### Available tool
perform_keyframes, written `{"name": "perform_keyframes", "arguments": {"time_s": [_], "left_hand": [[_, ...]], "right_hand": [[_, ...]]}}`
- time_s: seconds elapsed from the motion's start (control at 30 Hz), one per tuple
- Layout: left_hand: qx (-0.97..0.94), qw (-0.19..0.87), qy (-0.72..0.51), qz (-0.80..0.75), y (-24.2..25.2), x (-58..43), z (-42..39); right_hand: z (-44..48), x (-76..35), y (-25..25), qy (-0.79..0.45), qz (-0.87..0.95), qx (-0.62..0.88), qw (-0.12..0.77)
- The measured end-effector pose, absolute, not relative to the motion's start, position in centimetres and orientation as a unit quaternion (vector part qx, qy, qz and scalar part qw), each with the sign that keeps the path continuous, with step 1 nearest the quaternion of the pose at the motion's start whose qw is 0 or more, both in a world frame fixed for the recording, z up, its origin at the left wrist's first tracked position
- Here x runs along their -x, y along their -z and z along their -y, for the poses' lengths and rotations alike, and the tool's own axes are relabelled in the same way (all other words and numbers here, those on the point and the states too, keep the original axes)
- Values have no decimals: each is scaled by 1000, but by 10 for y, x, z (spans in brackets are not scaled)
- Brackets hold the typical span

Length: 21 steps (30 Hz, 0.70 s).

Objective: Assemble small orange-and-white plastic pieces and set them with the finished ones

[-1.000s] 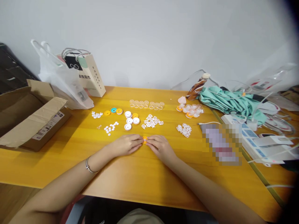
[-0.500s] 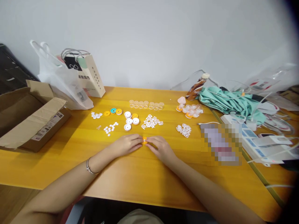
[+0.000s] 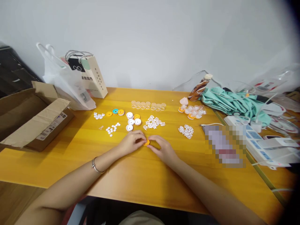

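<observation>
Two hands, left hand [image 3: 132, 142] and right hand [image 3: 162, 147], pinching orange disc [image 3: 147, 143]

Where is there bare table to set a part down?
Bare wood: between the cardboard box and the left hand, and nearer than the right hand, along the table edge. Crowded: small parts beyond the orange disc both hands pinch, and around the power strip.

Cardboard box [image 3: 35, 122] sits on the tabletop [image 3: 140, 181] at its left edge; bags [image 3: 77, 81] stand at far-left corner; loose parts [image 3: 153, 122] lie centre, behind the disc [image 3: 147, 143]; power strip [image 3: 255, 140] along right edge.
</observation>
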<state>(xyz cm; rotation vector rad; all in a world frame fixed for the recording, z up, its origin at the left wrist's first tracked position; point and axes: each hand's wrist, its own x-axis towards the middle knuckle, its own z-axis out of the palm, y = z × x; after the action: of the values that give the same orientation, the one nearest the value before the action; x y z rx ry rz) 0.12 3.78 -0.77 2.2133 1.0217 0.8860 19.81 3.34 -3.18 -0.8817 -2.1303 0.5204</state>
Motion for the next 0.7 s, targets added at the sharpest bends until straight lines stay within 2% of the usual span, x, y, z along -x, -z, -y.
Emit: {"name": "perform_keyframes", "arguments": {"time_s": [0.13, 0.27, 0.5, 0.7], "left_hand": [[-750, 392, -357, -395, -5, -1, -33], [-726, 462, -357, -364, -29, -4, -17], [-743, 463, -367, -314, -60, -7, 10], [-761, 452, -363, -292, -65, -5, 15]], "right_hand": [[-27, -196, 21, -223, 823, 301, 428], [-10, -197, 6, -162, 820, 253, 488], [13, -207, -21, -102, 829, 197, 514], [16, -207, -29, -109, 828, 193, 515]]}}
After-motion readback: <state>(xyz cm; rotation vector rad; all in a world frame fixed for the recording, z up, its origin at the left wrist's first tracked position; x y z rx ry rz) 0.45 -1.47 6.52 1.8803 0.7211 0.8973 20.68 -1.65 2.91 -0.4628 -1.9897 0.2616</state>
